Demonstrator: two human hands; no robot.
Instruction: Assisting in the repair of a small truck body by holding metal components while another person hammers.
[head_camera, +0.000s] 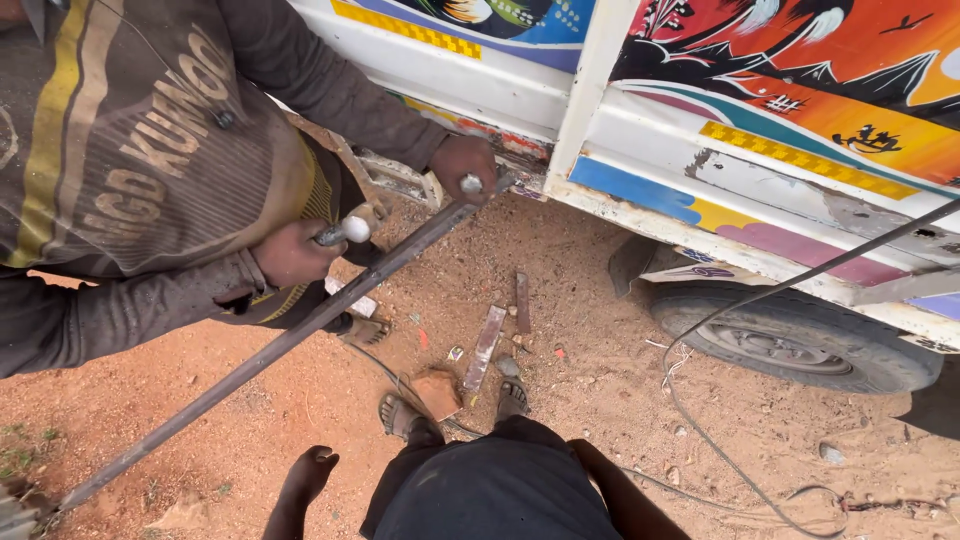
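One large truck body (700, 130), white with bright painted panels in orange, blue and yellow, fills the top of the view, and its dusty tyre (790, 345) stands on the red dirt ground (580, 400) at the right. A co-worker in a striped brown sweater (130, 150) bends in from the upper left. A long metal bar (270, 350) runs slantwise from the truck's lower edge down to the bottom left corner. The co-worker's one hand (465, 165) is closed on the bar's upper end. The other hand (290, 252) is closed on a tool with a rounded silver head (345, 232), just above the bar. The person wearing the camera stands below in dark shorts (500, 490), sandalled feet (400, 415) pointing toward the truck. A thin dark cable (700, 330) loops over the ground at the right. The left hand (312, 468) hangs near the bar without touching it, its fingers loosely curled and holding nothing. Only the right forearm shows; the right hand is out of view, so its fingers cannot be judged. Flat rusty metal strips (485, 348) and a brick piece (437, 392) lie by the feet.
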